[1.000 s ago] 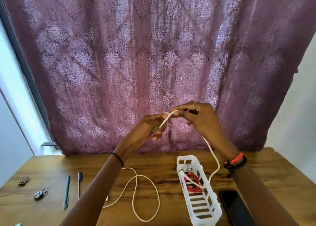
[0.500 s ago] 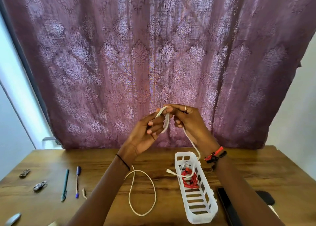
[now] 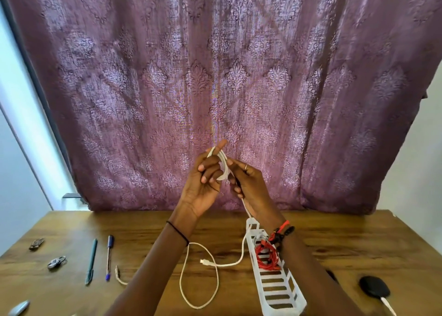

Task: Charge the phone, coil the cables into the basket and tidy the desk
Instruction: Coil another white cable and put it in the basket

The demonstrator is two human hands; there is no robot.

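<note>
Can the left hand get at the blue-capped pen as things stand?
Probably not yet: the left hand is raised, gripping the coiled white cable. The blue-capped pen lies uncovered on the desk, left of that arm.

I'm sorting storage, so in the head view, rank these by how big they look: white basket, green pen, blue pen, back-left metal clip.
1. White basket, largest by far.
2. Green pen and blue pen: about alike, tied.
3. Metal clip, smallest.
</note>
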